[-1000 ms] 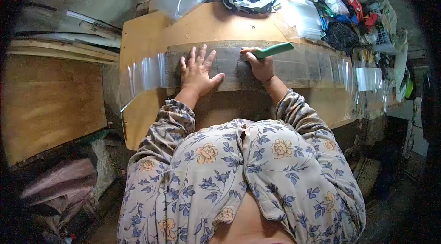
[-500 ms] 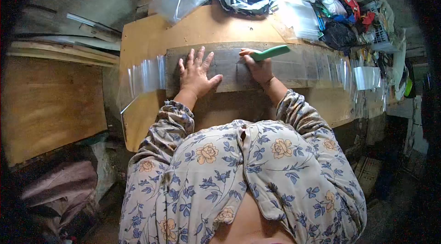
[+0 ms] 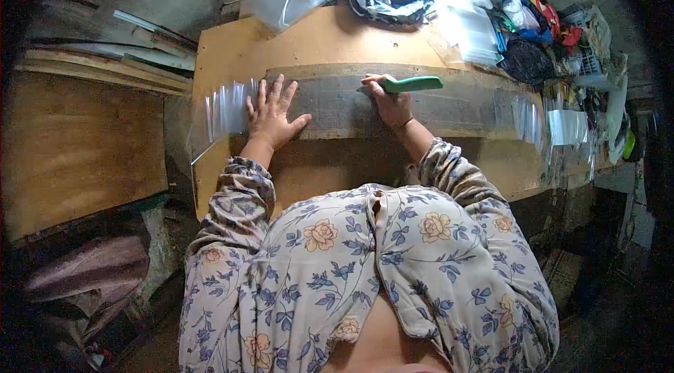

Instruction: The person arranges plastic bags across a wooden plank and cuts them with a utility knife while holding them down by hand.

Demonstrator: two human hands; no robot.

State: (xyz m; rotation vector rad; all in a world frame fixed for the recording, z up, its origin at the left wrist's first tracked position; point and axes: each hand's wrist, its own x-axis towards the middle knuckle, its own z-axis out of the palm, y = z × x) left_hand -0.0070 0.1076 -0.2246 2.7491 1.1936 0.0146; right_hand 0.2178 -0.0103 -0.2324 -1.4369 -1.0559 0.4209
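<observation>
A long dark grey board lies across the wooden table, with clear plastic sheet showing past its left end. My left hand rests flat near that end, fingers spread, pressing on the surface. Farther right, my right hand is closed around a green-handled knife. Its handle sticks out to the right above the board; the blade is mostly hidden by my fingers. More clear plastic lies over the board's right end.
The wooden table extends behind the board. A black bag and plastic sheets are at the back. Cloths, bags and a white basket crowd the right. Wooden planks stand at the left.
My left hand has slid left along the board, still flat and spread. My right hand keeps the knife at nearly the same spot, its handle now more level. The view has shifted slightly.
</observation>
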